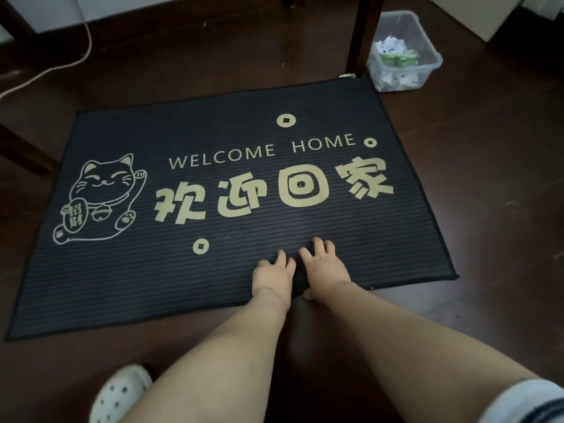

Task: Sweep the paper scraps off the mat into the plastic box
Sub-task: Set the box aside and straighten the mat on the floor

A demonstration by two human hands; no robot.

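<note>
Left hand (272, 276) and right hand (326, 270) lie side by side, palms down, fingers spread flat on the mat (152, 270) near its near edge, holding nothing. Plastic box (438, 59) sits on the floor just past the mat's far right corner, paper scraps (392, 45) inside.

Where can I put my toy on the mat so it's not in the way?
The mat is bare along its near edge, from below the cat print to the left hand, and along its far edge. It's crowded where the right hand presses beside the left, and the box by the leg holds scraps.
</note>
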